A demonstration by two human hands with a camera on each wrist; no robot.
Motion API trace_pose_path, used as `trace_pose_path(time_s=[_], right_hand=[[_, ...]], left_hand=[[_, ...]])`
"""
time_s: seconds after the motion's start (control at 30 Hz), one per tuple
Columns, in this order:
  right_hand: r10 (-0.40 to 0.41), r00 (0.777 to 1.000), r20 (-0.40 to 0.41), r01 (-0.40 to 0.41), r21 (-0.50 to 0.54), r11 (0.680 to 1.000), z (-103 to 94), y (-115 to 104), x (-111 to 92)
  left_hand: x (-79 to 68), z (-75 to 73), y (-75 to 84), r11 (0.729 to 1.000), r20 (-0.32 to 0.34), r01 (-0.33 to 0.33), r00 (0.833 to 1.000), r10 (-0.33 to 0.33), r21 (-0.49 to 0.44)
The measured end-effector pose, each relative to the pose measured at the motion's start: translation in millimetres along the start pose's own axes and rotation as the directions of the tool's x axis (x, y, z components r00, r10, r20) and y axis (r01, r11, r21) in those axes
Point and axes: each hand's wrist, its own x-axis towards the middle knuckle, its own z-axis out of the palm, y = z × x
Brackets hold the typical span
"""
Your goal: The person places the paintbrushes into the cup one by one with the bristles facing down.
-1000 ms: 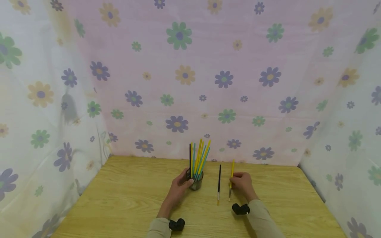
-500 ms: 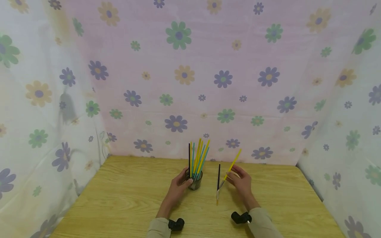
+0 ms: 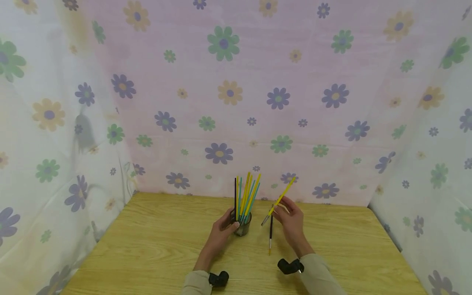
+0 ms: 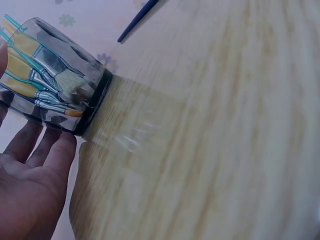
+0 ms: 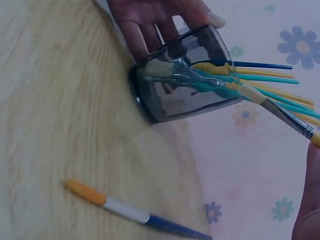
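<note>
My left hand (image 3: 220,234) holds a see-through dark cup (image 3: 241,230) by its left side. Several paintbrushes with yellow, teal and dark handles (image 3: 247,196) stand in it, bristles down, as the left wrist view shows through the cup wall (image 4: 55,40). My right hand (image 3: 293,223) pinches a yellow paintbrush (image 3: 284,191), raised and tilted, its bristles pointing down and left towards the cup. In the right wrist view its pale bristles (image 5: 251,93) appear by the cup's rim. A dark-handled paintbrush (image 3: 271,229) with orange-brown bristles lies on the table below my right hand.
The wood-grain table (image 3: 155,241) ends at a flowered cloth (image 3: 221,123) that hangs behind it and on both sides. Each wrist carries a black camera mount (image 3: 219,278).
My right hand has lifted the yellow paintbrush off the table, tilted it and brought it left, above the dark brush. My left hand and the cup stay put.
</note>
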Motion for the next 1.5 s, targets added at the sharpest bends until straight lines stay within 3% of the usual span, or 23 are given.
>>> trace_pose_path(time_s=[0.23, 0.57, 0.8, 0.93, 1.2, 1.5], right_hand=[[-0.091, 0.995, 0.044, 0.089, 0.047, 0.995, 22.7, -1, 5], [-0.06, 0.998, 0.015, 0.059, 0.021, 0.998, 50.4, 6, 9], [-0.031, 0.999, 0.011, 0.031, -0.026, 0.999, 53.7, 11, 12], [-0.055, 0.998, 0.021, 0.056, -0.045, 0.997, 55.9, 13, 14], [-0.102, 0.995, 0.024, 0.104, -0.215, 0.971, 55.1, 29, 10], [-0.09, 0.996, 0.003, 0.089, -0.195, 0.977, 57.1, 36, 9]], left_hand=[[-1.4, -1.6, -1.4, 1.0, 0.014, -0.02, 1.0, 0.02, 0.013], [-2.2, 0.8, -1.1, 1.0, -0.013, -0.005, 1.0, 0.005, -0.023], [-2.1, 3.8, -2.3, 0.999, -0.013, 0.007, 1.0, -0.007, -0.032], [-1.6, 3.6, -2.1, 1.0, -0.013, 0.002, 1.0, -0.002, -0.018], [-1.3, 3.9, -0.2, 0.999, -0.009, 0.021, 1.0, -0.021, -0.039], [-0.3, 3.1, 3.3, 1.0, -0.01, 0.0, 1.0, 0.0, -0.007]])
